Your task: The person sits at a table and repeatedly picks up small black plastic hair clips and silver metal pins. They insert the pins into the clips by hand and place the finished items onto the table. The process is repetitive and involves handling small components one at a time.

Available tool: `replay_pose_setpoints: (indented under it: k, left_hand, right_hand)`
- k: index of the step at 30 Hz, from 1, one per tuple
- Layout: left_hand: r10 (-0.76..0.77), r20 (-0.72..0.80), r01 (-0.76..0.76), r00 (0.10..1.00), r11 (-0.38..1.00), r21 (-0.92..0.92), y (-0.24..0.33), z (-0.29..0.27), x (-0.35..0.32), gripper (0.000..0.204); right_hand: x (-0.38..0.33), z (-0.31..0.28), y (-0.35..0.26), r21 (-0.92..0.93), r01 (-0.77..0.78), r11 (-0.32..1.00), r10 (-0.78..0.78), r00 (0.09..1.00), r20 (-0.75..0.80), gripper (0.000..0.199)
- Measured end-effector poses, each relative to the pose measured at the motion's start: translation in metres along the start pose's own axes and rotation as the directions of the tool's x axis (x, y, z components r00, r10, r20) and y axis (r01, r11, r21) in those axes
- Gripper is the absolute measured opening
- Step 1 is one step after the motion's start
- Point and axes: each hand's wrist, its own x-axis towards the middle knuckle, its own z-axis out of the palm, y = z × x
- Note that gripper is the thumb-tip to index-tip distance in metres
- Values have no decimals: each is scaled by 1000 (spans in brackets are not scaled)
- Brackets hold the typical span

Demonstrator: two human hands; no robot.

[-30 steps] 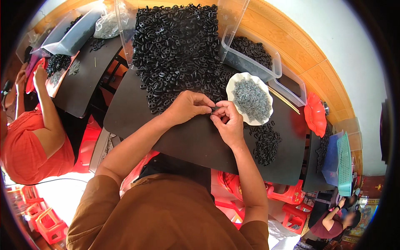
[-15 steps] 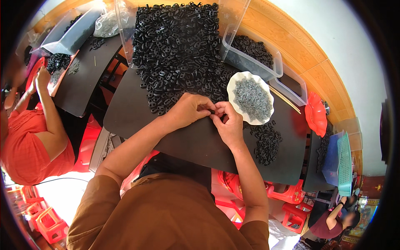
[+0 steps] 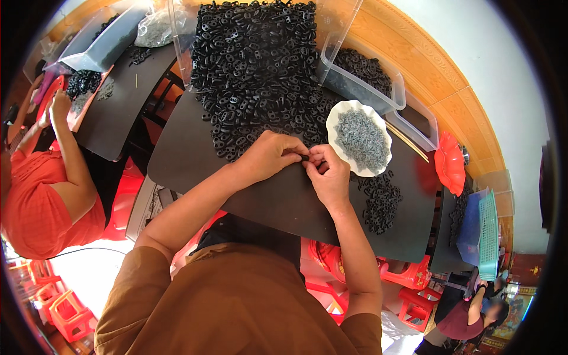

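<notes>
My left hand pinches a small black plastic piece between thumb and fingertips, over the near side of the dark table. Close against it, my right hand has its fingers curled at the same piece; whether it holds something small of its own is hidden. Beyond both hands spreads a large heap of black two-holed plastic pieces. Just past the right hand stands a white scalloped dish filled with small greyish clear bits. A smaller pile of black pieces lies to the right of that hand.
Clear plastic bins stand at the back right, with chopsticks and a red scalloped dish nearby. A teal basket is at far right. At left, a person in red works at another table. Red stools stand below.
My right hand's fingers have shifted slightly and curled more beside the black piece. The whole view has moved a little; both hands stay together at the same spot.
</notes>
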Motion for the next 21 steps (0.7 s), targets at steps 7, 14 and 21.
replay_pose_setpoints:
  k: [7, 14, 21]
  left_hand:
    - [-47, -23, 48, 999, 998, 50, 1, 0, -1, 12]
    - [3, -19, -1, 1000, 996, 87, -4, 3, 0, 12]
    - [67, -10, -65, 998, 990, 123, -3, 4, -1, 12]
  right_hand:
    - [-3, 0, -1, -36, 28, 999, -29, 999, -14, 24]
    - [-4, 0, 0, -37, 84, 996, -85, 996, -19, 22]
    - [-7, -3, -1, -29, 169, 985, -169, 986, -8, 21]
